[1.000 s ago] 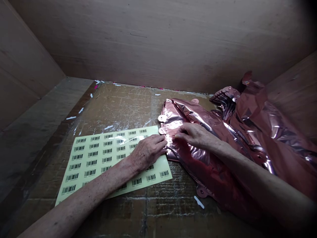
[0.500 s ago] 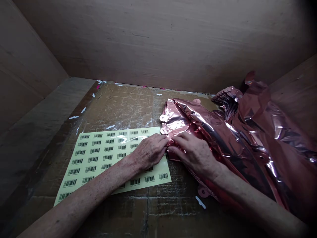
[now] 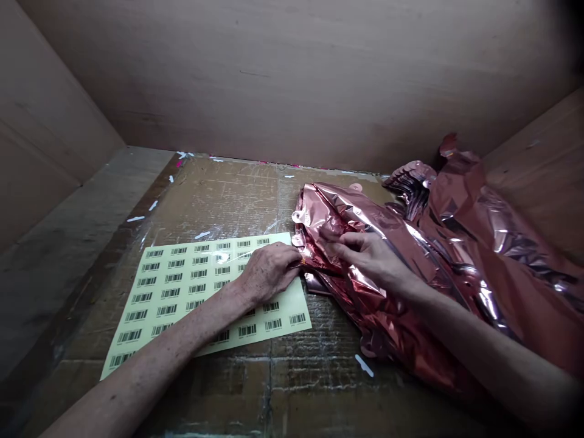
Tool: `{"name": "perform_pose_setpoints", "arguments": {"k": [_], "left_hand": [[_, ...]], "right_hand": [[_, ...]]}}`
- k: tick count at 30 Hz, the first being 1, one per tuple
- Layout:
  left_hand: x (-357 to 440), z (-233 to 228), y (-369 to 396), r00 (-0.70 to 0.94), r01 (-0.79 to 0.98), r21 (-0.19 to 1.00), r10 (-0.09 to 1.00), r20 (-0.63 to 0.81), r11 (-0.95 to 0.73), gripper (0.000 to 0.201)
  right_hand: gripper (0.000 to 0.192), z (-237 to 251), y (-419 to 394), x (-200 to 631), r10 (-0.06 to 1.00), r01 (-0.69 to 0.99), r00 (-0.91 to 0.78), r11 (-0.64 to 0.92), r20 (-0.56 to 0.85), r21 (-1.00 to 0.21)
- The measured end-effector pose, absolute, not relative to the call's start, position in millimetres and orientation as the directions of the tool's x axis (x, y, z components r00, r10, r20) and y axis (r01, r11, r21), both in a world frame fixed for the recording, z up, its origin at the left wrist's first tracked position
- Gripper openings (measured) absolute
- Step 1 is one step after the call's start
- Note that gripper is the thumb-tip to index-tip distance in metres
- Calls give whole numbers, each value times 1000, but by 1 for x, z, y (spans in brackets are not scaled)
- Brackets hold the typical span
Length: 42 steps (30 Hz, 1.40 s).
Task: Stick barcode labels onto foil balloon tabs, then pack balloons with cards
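Two bare, sleeveless forearms

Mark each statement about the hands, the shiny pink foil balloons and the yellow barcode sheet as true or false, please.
1. The left hand rests on the pale yellow sheet of barcode stickers. True.
2. The right hand lies on the pile of shiny rose-pink foil balloons. True.
3. The sticker sheet lies on top of the foil pile. False: it lies beside the pile, on the taped brown cardboard surface.
4. The foil is blue. False: it is rose-pink.
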<state>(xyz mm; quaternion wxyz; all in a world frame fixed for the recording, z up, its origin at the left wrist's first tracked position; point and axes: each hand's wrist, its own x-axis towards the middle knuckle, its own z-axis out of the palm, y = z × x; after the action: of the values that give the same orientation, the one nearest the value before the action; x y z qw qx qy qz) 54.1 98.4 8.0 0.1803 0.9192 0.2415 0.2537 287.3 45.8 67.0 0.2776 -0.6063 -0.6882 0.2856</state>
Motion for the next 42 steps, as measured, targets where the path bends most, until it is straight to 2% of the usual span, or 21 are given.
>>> {"name": "perform_pose_setpoints", "arguments": {"k": [2,4,5,6,8,9,10,11,12,13,14,16,18,21,25,31,36,42], "left_hand": [[51,9,98,777,346,414,505,377,-842,18],[44,14,96,812,322,393,465,353,-861,18],[39,16,95,831,310,393,448,331,-865,19],[33,18,93,846,304,399,438,304,-865,23],[22,19,91,857,326,407,449,254,-853,36],[18,18,90,849,351,406,470,241,-844,41],[16,16,90,838,374,404,491,238,-835,45],[14,14,91,828,390,405,508,240,-827,48],[14,11,92,820,398,409,518,243,-821,49],[15,9,93,815,398,414,523,248,-818,50],[17,7,95,815,396,417,522,252,-818,50],[22,5,99,821,390,409,512,252,-825,52],[25,4,103,832,384,387,496,249,-838,53],[26,1,107,842,382,364,483,243,-849,51],[24,-5,108,838,371,357,475,268,-857,57],[25,-8,108,836,350,363,463,296,-864,60],[26,-9,107,842,342,347,449,300,-873,57],[28,-8,106,827,357,326,459,325,-875,53]], "right_hand": [[42,82,52,316,999,655,7,-35,-40,-755],[41,101,62,353,984,697,162,-163,-67,-699],[41,111,68,370,965,745,259,-232,-49,-626],[42,120,73,384,929,803,369,-335,-31,-493],[43,129,77,393,860,870,487,-463,149,-169],[42,129,74,387,859,896,439,-442,265,-52],[40,124,68,374,878,941,317,-339,358,1],[36,115,59,356,894,987,147,-160,424,-6],[30,104,47,333,899,995,-48,83,434,-61],[28,90,34,310,888,937,-218,306,405,-167],[26,75,21,287,876,868,-336,431,347,-246],[21,46,0,252,843,822,-438,516,313,-240],[20,26,-13,235,831,840,-455,520,320,-156],[25,11,-16,233,772,828,-491,558,404,-61],[27,8,-15,240,699,778,-539,627,470,-41],[22,10,-15,235,770,796,-531,596,354,-102],[27,19,-10,234,837,831,-506,538,211,-140],[26,15,-13,231,868,869,-440,476,232,-134]]}}
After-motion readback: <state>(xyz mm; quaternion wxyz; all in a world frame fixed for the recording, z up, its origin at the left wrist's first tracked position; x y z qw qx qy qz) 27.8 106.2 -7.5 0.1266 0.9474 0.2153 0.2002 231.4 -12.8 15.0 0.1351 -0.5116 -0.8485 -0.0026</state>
